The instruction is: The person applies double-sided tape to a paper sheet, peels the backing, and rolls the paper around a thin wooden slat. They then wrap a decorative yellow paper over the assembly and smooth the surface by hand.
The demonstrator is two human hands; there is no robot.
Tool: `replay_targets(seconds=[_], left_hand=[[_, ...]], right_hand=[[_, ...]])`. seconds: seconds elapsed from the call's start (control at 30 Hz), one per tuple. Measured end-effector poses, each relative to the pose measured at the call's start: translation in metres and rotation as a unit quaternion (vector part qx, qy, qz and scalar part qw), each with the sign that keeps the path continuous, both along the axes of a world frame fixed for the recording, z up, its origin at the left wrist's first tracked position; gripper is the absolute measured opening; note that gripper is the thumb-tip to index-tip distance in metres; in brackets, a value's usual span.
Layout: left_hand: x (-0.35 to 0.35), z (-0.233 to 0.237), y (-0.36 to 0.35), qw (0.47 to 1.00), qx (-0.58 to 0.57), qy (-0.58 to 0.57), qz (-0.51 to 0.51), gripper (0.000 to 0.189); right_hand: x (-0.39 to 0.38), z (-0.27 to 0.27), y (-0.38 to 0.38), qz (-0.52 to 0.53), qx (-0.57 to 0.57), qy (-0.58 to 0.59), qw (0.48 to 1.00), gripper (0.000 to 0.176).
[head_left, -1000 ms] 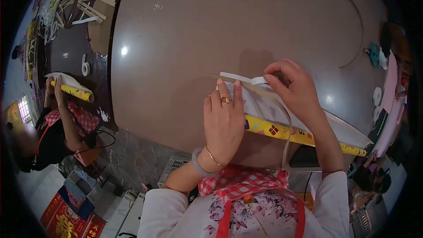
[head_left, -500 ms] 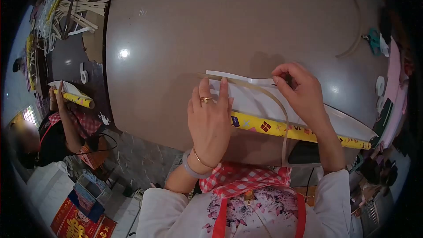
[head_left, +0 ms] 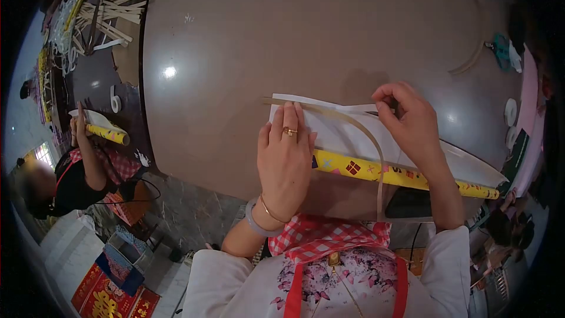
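A sheet of paper with a white back [head_left: 347, 135] lies at the table's near edge, its yellow patterned side rolled into a tube [head_left: 365, 168] along the front. My left hand [head_left: 285, 156] rests flat on the sheet's left part, fingers stretched out over a thin brown strip [head_left: 369, 133]. That strip curves right, then down across the roll and past the table edge. My right hand [head_left: 409, 118] has thumb and forefinger pinched on the end of a narrow white strip [head_left: 360, 107], raised at the sheet's far edge.
A dark phone-like object [head_left: 409, 203] lies under the roll. Teal-handled scissors [head_left: 501, 51] and white tape rolls [head_left: 510, 112] are at the right edge. Another brown strip [head_left: 479, 23] curves at the far right. At left, a co-worker [head_left: 88, 159] handles a similar yellow roll [head_left: 107, 134].
My right hand has moved slightly right with the white strip's end, and the strip's bend has shifted right. My left hand has slid a little right, its fingers closer together.
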State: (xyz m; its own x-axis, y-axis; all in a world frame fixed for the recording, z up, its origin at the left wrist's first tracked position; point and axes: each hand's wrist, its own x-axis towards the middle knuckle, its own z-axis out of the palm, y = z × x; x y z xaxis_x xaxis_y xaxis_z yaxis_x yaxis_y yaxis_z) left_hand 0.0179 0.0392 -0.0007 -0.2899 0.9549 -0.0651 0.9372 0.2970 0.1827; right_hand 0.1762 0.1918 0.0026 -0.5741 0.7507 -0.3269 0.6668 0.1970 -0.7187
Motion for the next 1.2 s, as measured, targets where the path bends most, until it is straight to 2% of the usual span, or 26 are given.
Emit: replay_targets(seconds=[0.17, 1.2], left_hand=[[0.000, 0.009, 0.002, 0.999, -0.033, 0.002, -0.011, 0.043], [0.000, -0.002, -0.007, 0.999, -0.031, -0.008, -0.030, 0.043]], right_hand=[[0.006, 0.000, -0.001, -0.001, -0.002, -0.006, 1.000, 0.010], [0.011, -0.004, -0.003, -0.030, 0.006, -0.012, 0.999, 0.010]])
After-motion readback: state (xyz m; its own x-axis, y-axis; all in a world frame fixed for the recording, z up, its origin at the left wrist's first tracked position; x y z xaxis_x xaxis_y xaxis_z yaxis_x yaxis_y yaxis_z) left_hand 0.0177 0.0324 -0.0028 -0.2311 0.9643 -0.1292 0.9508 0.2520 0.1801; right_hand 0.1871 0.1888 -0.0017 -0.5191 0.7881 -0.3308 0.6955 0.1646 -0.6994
